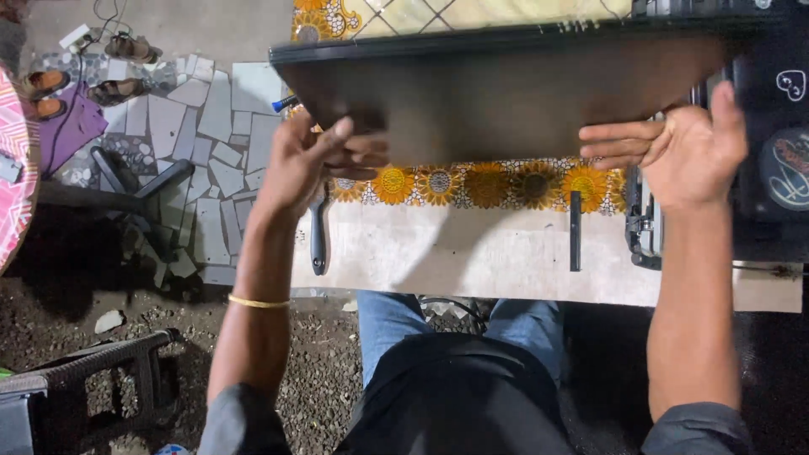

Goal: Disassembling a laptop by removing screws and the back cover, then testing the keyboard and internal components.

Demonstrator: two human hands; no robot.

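- two hands on one thing from where i'm watching: a big flat dark panel (506,93), looks like a laptop lid or screen back, held up flat over the table (472,253).
- left hand (316,164) grips the panel's lower left corner, fingers (362,156) curled under the edge and the thumb riding up along the side. clenched on it for sure.
- right hand (687,152) has the lower right corner, fingers (619,139) stretched along the underside and the thumb hooked up at the right edge. also grasping, not loose.
- panel sits between the two hands, its top edge toward the far side of the table, and it throws a wide shadow on the bare pale tabletop.
- under it there's a sunflower-pattern cloth (472,184) running across the table.
- a dark-handled tool (318,240) lies on the table just below the left hand, can't tell exactly what kind.
- a slim black bar (575,229) lies upright-ish on the tabletop, nearer the right hand.
- at the right there's a black case-like object (771,160) with round stickers, right beside the right hand.
- thin gold bangle (257,302) on the left forearm.
- off to the left on the broken-tile floor (202,143): a few sandals (114,88) well away from the table, plus a dark plastic chair (84,371) down on the gravel.
- blue jeans (388,324) and a dark shirt visible at the bottom.
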